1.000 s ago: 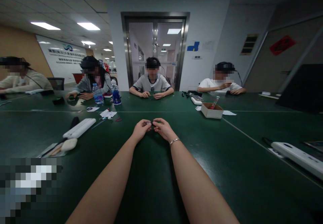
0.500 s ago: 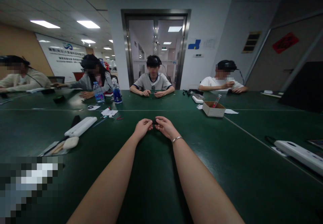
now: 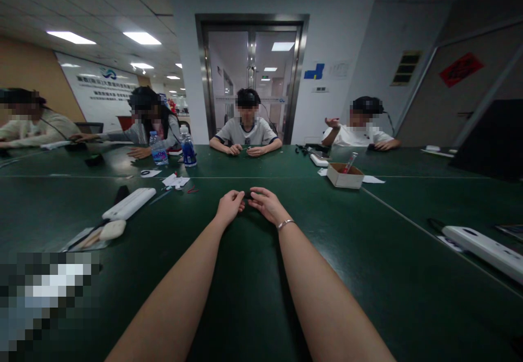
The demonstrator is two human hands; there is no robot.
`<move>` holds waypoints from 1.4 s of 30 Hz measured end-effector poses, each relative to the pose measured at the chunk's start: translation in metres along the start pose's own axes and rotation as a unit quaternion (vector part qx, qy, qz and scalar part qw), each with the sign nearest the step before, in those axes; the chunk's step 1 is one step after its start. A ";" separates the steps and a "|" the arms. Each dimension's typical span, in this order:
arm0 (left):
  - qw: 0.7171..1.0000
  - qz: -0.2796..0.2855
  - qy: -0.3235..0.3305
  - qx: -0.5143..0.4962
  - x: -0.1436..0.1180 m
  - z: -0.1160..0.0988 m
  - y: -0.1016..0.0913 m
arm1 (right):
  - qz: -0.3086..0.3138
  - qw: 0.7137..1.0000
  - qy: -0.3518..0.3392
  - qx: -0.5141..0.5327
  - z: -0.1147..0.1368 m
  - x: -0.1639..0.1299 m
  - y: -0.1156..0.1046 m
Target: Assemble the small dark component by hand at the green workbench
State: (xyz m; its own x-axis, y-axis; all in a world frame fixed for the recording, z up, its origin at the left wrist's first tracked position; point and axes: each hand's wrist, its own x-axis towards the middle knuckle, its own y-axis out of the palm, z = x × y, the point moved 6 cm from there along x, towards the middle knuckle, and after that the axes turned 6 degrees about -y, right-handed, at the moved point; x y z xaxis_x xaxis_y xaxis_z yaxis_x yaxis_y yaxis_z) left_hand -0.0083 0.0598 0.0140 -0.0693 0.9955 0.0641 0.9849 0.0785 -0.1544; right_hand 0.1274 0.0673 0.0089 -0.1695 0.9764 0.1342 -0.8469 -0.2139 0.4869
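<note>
Both my arms reach forward over the dark green table [image 3: 253,275]. Between my fingertips is a small black object [image 3: 247,194], mostly covered by the fingers, so its kind cannot be made out. My left hand [image 3: 231,207] pinches it from the left, thumb and fingers closed. From the right, my right hand [image 3: 265,204] holds its other side with bent fingers and thumb. A silver bracelet [image 3: 285,224] circles my right wrist.
Left lie a white power strip [image 3: 129,204], paper scraps [image 3: 175,181] and two bottles [image 3: 189,151]. At the right are a cardboard box [image 3: 345,177] and another white device [image 3: 484,250]. Several people sit across and along the table, one person [image 3: 246,130] directly opposite.
My hands stay almost in place, with slight finger movement on the small black object. The person at the far right has raised one hand beside the head.
</note>
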 end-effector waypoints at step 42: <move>0.995 -0.054 -0.012 0.088 0.008 0.005 -0.014 | 0.025 0.999 0.003 -0.028 -0.001 -0.001 0.004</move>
State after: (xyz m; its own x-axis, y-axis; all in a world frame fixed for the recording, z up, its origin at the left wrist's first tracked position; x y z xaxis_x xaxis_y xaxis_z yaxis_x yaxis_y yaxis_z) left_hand -0.0230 0.0667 0.0117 -0.1790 0.9816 0.0661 0.9285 0.1908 -0.3187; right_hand 0.1236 0.0653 0.0099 -0.2147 0.9649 0.1514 -0.8641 -0.2599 0.4309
